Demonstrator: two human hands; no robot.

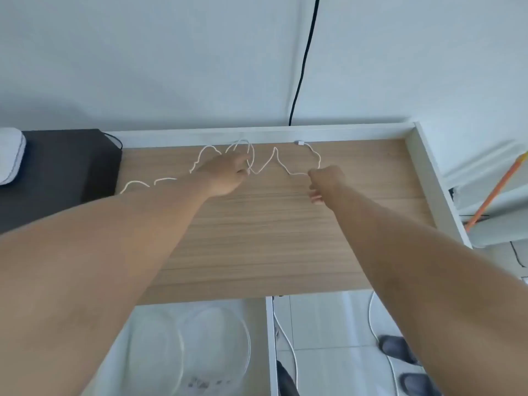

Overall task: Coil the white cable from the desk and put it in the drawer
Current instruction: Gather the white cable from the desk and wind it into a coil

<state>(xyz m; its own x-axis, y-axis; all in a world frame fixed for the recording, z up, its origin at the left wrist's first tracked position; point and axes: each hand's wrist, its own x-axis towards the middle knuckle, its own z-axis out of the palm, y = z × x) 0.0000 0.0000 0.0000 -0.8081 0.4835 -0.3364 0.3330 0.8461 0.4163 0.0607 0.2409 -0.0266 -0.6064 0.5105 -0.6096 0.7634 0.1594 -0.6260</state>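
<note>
Lying in loose waves along the rear of the wooden surface (285,224), near its raised white back edge: white cable (268,164). Bare wood fills the front half; open drawer (265,338) below the front edge. Left hand (225,175), arm outstretched, fingers closed on a cable loop. Right hand (325,181), fingers pinching the cable further right.

Matt wood-grain desk (257,238) – smooth white cable (268,161) – glossy floor tiles (328,324).

White cable (268,162) lies uncoiled in loose wavy bends along the tabletop's far edge. Drawer (200,347) open, near side.
</note>
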